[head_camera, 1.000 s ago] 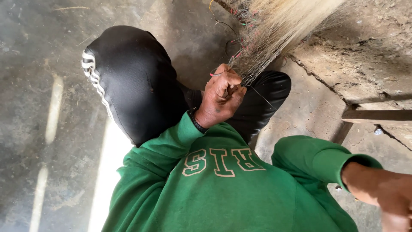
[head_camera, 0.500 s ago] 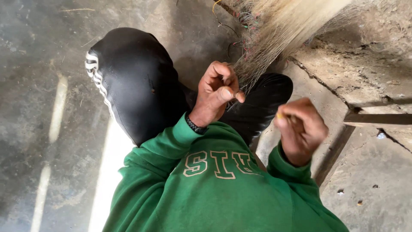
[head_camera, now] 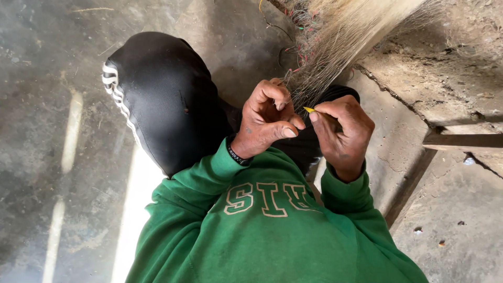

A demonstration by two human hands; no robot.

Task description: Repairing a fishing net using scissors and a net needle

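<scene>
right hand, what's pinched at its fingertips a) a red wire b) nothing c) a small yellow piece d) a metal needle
c: the right hand pinches a small yellow piece between thumb and forefinger, right beside the left hand at the fine mesh netting.

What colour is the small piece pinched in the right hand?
Yellow piece, held by the right hand; head view.

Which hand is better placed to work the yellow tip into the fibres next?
Right, probably: the right hand pinches the yellow tip beside the fibres, while the left hand grips the strands.
</scene>
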